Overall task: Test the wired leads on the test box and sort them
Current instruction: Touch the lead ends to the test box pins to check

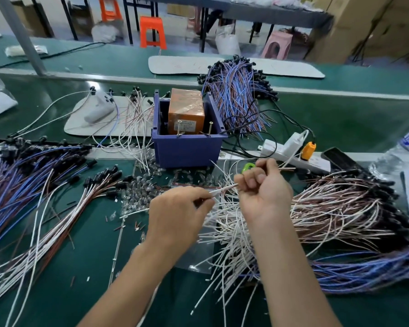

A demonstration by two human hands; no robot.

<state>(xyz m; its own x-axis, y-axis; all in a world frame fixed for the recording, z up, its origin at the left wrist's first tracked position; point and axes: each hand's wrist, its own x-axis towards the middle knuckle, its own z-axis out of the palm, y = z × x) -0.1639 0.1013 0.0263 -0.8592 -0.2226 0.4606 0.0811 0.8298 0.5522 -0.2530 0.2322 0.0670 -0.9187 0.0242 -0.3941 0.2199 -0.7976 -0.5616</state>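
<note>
the left hand [180, 208] and right hand [262, 187] both pinch one white lead [223, 188] near the table's [80, 291] front edge, likely to pull it from the pile [234, 234] for the blue test box [187, 149] behind.

The dark green counter [95, 251] is matt, rubbery-looking, with a faint sheen further back. The thin white and brown wired leads [227, 223] have smooth plastic insulation. The square purple-blue test box [187, 151] is matt plastic. The orange block [185, 107] inside it is wrapped in glossy, crinkled clear film, beside two brass-coloured metal screws [210, 127]. The small clear caps [139, 188] look like glassy plastic. The long white power strip [273, 151] is smooth plastic.
</note>
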